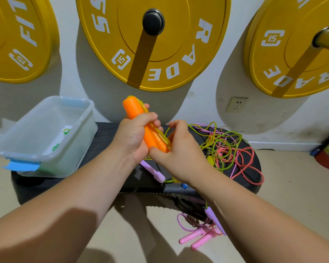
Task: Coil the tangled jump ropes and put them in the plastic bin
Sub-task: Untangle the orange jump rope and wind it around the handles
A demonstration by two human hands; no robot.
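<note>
Three big yellow round weight plates (175, 44) with white lettering hang on the white wall, the middle one straight ahead. Below them, on the beige floor, lies a black oval rubber-topped platform (106, 131). The translucent white rectangular plastic bin (78, 149) with blue clips sits on the platform's left end, its opening facing up. A loose tangle of thin green, red-pink and braided pink jump-rope cords (228, 149) sprawls over the right end, well apart from the bin. Between them, above the platform's middle, both hands meet. The left hand (133, 137) is wrapped in a fist round two smooth orange plastic jump-rope handles (135, 109) held side by side. The orange handles slant with their long axis running from upper left to lower right. Their free rounded ends point up and away toward the wall, and their lower ends point down toward the right hand (179, 152). That hand curls round the lower ends, thumb beneath them and fingers bent over the far side. A translucent yellow-green cord (156, 130) lies along the handles under the left fingers and trails off into the tangle. A lilac plastic handle (154, 171) lies on the platform just beneath the hands. A second lilac handle (215, 221) and two pink plastic handles (198, 238) lie on the floor by the platform's near edge.
</note>
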